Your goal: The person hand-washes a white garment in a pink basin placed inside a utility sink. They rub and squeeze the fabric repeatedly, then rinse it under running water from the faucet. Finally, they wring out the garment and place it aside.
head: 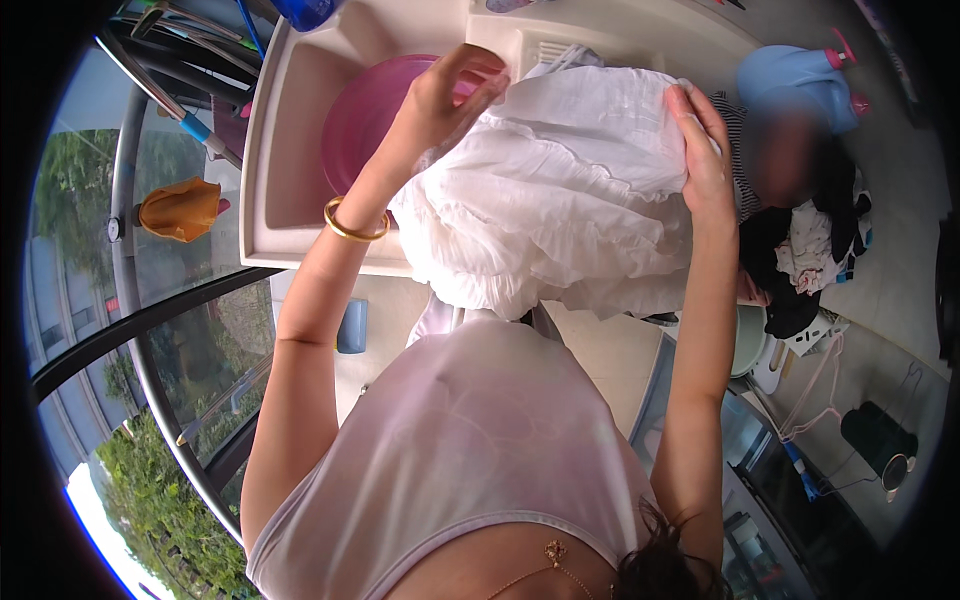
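Observation:
A white ruffled cloth garment [555,180] is spread between my arms over the front of a sink, its gathered folds hanging towards my body. My right hand [701,142] grips its upper right edge, thumb on top. At the upper left edge is my left hand [454,97], fingers curled in towards the thumb and a gold bangle on the wrist. Whether those fingers pinch any cloth cannot be made out. Behind the left hand, a pink basin [360,127] sits in the sink bowl, partly covered by the forearm and garment.
The pale sink [259,150] has a ribbed washboard part [555,51] behind the garment. A light blue pump bottle [787,71] stands to the right, near a pile of dark and white clothes [806,240]. Hangers [814,390] lie lower right; a window with a metal rail [124,187] is left.

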### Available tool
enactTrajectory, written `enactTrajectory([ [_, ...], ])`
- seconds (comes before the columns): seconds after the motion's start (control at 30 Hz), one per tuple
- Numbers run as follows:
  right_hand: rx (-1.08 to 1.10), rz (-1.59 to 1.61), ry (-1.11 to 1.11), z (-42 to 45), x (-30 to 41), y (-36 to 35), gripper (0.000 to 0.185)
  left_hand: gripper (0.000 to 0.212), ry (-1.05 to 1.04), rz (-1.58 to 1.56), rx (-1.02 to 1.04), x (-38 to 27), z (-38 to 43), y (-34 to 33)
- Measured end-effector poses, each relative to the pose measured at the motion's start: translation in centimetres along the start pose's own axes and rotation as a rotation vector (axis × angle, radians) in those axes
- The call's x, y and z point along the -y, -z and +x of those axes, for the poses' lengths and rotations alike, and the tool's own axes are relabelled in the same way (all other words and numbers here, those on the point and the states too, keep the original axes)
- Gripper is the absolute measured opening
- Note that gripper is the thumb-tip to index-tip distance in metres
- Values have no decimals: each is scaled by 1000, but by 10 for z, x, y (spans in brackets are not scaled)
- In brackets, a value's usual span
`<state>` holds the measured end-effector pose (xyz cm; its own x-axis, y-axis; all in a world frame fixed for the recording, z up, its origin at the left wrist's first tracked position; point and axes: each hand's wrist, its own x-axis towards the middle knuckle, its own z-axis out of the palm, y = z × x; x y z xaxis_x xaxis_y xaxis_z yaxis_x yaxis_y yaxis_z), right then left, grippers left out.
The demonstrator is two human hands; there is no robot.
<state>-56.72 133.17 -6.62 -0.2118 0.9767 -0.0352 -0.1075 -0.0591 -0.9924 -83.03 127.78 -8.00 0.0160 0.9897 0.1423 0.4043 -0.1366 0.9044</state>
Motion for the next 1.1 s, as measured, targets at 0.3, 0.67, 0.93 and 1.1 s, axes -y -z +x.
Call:
enactTrajectory([
  [0.3, 264, -292, -294, 1, -14, 3, 28, 61, 491, 521, 19, 61, -102, -16],
  [0.67, -14, 278, -188, -3, -16, 6, 32, 30, 441, -590, -160, 42, -92, -18],
  [0.93, 193, -307, 313, -45, 22, -62, 17, 39, 296, -913, -238, -9, -55, -47],
  [1.1, 139, -679, 779, -58, -16, -101, 25, 46, 488, -1004, -159, -20, -43, -70],
])
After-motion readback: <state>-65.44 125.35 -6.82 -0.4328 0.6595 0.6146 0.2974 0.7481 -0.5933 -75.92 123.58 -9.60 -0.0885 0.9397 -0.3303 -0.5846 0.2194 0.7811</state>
